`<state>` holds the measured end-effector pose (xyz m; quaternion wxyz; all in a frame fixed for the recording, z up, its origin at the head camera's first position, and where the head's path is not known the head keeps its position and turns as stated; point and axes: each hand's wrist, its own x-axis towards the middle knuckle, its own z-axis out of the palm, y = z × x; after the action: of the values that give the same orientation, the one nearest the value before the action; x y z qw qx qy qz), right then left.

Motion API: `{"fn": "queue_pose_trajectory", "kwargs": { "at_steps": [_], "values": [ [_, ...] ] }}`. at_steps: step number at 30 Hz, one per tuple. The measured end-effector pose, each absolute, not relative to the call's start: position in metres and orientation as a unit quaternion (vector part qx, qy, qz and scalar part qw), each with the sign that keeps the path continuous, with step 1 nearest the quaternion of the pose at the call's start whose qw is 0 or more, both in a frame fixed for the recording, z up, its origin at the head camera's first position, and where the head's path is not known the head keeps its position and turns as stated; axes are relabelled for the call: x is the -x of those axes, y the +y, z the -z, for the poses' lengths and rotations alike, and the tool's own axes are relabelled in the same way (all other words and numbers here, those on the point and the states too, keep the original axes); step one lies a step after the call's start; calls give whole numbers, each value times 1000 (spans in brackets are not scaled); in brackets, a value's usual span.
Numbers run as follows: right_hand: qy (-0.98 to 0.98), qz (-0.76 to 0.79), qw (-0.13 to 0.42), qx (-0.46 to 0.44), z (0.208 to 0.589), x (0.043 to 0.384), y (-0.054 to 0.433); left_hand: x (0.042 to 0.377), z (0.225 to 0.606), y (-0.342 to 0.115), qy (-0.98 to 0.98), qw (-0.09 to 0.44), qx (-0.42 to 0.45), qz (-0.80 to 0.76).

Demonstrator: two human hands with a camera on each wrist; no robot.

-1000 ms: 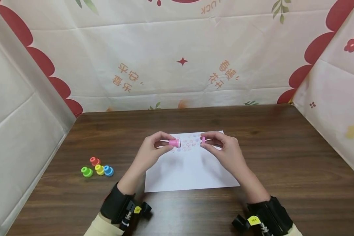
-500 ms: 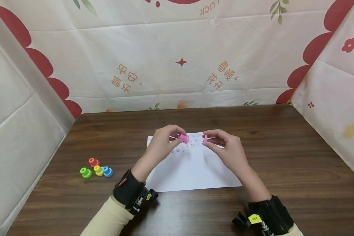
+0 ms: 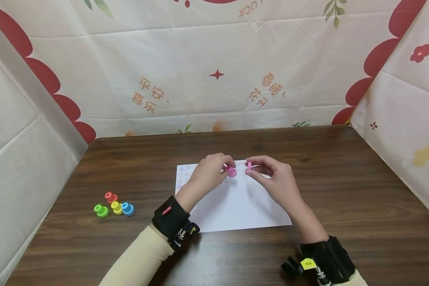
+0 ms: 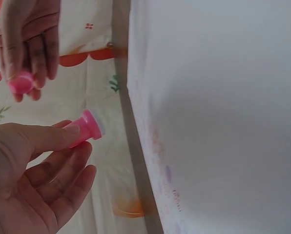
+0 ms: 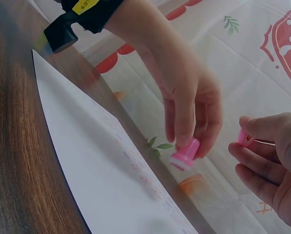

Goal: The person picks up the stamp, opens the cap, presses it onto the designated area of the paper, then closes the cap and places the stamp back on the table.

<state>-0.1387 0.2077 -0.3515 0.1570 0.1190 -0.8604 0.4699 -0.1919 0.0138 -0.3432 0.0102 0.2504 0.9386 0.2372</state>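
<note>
A small pink stamp (image 3: 230, 171) is pinched between the thumb and fingers of my left hand (image 3: 211, 172), above the upper part of a white sheet of paper (image 3: 243, 210). In the left wrist view the stamp's (image 4: 86, 127) wide pale face points away from my palm. My right hand (image 3: 275, 176) pinches the stamp's pink cap (image 3: 249, 165) just to the right, with a gap between cap and stamp. The right wrist view shows the cap (image 5: 244, 138) at my fingertips. Faint pink and purple prints run along the paper's far part, partly hidden by my left hand.
On the brown wooden table (image 3: 75, 246), to the left of the paper, stand a red stamp (image 3: 111, 197), a green stamp (image 3: 101, 211), a yellow stamp (image 3: 116, 207) and a blue stamp (image 3: 128, 209). A patterned white cloth (image 3: 200, 51) hangs behind the table and at both sides.
My left hand has moved right across the paper with the pink stamp, and the stamp's face has turned down and away. My right hand stays nearly in place with the cap.
</note>
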Motion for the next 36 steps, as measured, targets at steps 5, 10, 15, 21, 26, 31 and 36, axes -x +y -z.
{"fn": "queue_pose_trajectory", "kwargs": {
  "at_steps": [5,10,15,21,26,31,36],
  "values": [
    [-854,-477,166,-127,352,140,208,197,349,19,945,24,-251,-207],
    [-846,-486,172,-133,352,141,208,200,353,22,951,31,-254,-174],
    [-845,-487,177,-135,351,141,209,201,355,26,954,40,-264,-138],
    [-849,-481,178,-131,351,142,210,201,356,31,955,41,-270,-116],
    [-845,-486,181,-132,351,142,210,201,358,35,955,40,-279,-88],
    [-838,-494,186,-138,351,143,210,202,359,39,956,32,-283,-71],
    [-841,-490,189,-133,350,143,213,205,356,43,955,33,-284,-79]
  ]
}}
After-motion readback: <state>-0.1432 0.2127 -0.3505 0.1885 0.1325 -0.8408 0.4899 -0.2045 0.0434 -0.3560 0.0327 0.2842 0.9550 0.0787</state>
